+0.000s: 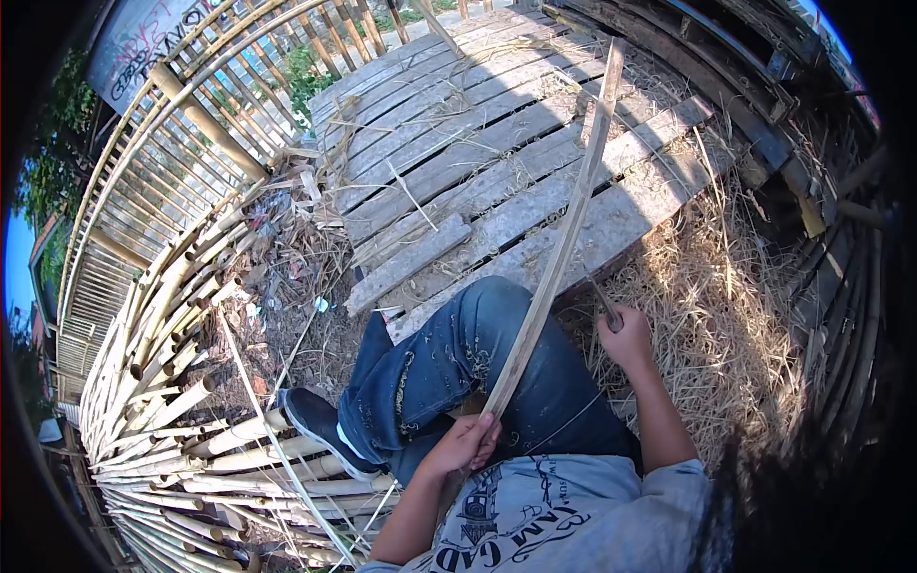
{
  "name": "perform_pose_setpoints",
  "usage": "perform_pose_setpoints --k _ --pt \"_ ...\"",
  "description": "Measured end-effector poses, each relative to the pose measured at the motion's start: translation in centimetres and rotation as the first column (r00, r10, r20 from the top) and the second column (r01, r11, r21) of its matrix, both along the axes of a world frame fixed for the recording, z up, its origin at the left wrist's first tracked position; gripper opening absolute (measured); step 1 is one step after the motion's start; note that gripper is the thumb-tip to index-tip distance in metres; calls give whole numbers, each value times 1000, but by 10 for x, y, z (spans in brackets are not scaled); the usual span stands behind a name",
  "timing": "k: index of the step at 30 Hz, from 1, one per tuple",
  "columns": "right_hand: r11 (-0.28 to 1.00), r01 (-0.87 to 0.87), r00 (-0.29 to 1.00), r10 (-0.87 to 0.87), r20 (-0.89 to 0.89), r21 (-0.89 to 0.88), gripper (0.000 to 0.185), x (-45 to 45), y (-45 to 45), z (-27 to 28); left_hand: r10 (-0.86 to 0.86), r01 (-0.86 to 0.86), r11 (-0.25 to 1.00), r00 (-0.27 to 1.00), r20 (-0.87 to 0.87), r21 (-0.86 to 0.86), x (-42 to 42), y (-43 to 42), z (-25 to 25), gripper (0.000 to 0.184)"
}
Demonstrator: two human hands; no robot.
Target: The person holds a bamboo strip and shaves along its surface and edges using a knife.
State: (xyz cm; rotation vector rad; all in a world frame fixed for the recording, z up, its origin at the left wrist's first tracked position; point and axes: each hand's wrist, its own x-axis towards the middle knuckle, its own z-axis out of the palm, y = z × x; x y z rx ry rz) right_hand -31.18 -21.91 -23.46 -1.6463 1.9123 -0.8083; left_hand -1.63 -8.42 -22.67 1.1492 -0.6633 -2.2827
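Note:
A long, flat bamboo strip (565,239) slants from my lap across my raised knee and out over the wooden platform. My left hand (465,445) is closed around its lower end, close to my waist. On the right, my right hand (627,336) grips a knife (603,300), whose narrow blade points up and left toward the strip. Blade and strip are apart. My fingers cover most of the knife's handle. Under the strip are my jeans (449,353), dotted with small shavings.
The slatted wooden platform (430,201) stands ahead, with a loose short board (411,265) and thin strips on it. Many cut bamboo poles (172,382) lie at left below a bamboo fence (205,119). Shavings (707,315) cover the ground at right, beside stacked timber (688,57).

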Motion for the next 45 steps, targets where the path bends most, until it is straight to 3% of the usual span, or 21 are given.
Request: perform_pose_setpoints --k 2,3,5,8,15,18,20,21,22,23,26,28,29,30,31,33,37,39,41,43,45 --pt "981 -190 981 192 37 -43 16 28 2 11 -22 25 999 994 106 -33 -2 -9 13 40" --pt "950 -284 955 269 -122 -128 17 38 -5 9 -29 43 996 982 186 -72 -2 -9 16 41" --pt "920 -391 855 378 -355 37 20 51 -24 26 -49 71 994 971 232 -87 -2 -6 13 40" --pt "855 -514 778 499 -381 70 23 42 -48 19 58 -36 996 957 283 -84 -18 -1 18 36" --pt "826 -551 795 476 -376 -118 24 39 -74 -19 166 -10 956 844 510 -294 -29 8 21 34" --pt "843 -522 824 460 -331 -127 24 39 -81 -10 180 14 945 813 554 -328 -29 11 23 35" --pt "987 -158 929 162 -333 38 24 25 -106 -12 189 30 938 793 579 -347 -29 21 22 35" --pt "966 202 945 -148 -291 163 26 -3 -136 -10 164 68 937 782 602 -343 -26 33 19 35" --pt "914 345 900 -258 -351 214 28 -37 -153 -2 141 115 931 763 631 -347 -19 44 16 34" --pt "910 369 862 -259 -436 188 30 -72 -162 -1 106 198 910 740 665 -365 -8 55 16 34" --pt "938 322 828 -215 -517 127 30 -89 -141 29 238 133 872 725 647 -470 7 77 0 33" --pt "982 190 918 -178 -354 -1 24 -76 -113 18 110 101 932 837 536 -349 -4 66 2 34" --pt "989 128 945 -98 -311 80 21 -57 -95 25 95 64 953 865 492 -297 -5 55 9 36" --pt "999 39 977 -43 -210 -25 22 -32 -74 30 87 -30 982 947 310 -185 -4 45 8 37" --pt "999 2 979 5 -202 34 20 -11 -54 42 86 -63 992 974 211 -113 -2 36 5 34" --pt "952 -304 912 278 -302 -40 16 10 -30 38 119 -84 984 967 223 -159 -5 19 5 33" --pt "909 -409 842 409 -353 77 19 37 -44 19 58 -2 986 941 334 -166 -6 -1 15 32" --pt "862 -503 823 454 -342 -68 20 37 -65 3 114 23 953 895 430 -302 -9 7 8 32" --pt "977 -204 919 213 -331 60 21 36 -95 4 111 50 953 862 494 -300 -12 7 20 32" --pt "988 132 920 -89 -383 86 23 -2 -153 10 135 119 908 825 549 -401 -10 13 24 33" --pt "998 54 893 -42 -447 13 22 -14 -161 14 124 107 917 839 529 -385 -5 20 25 33"
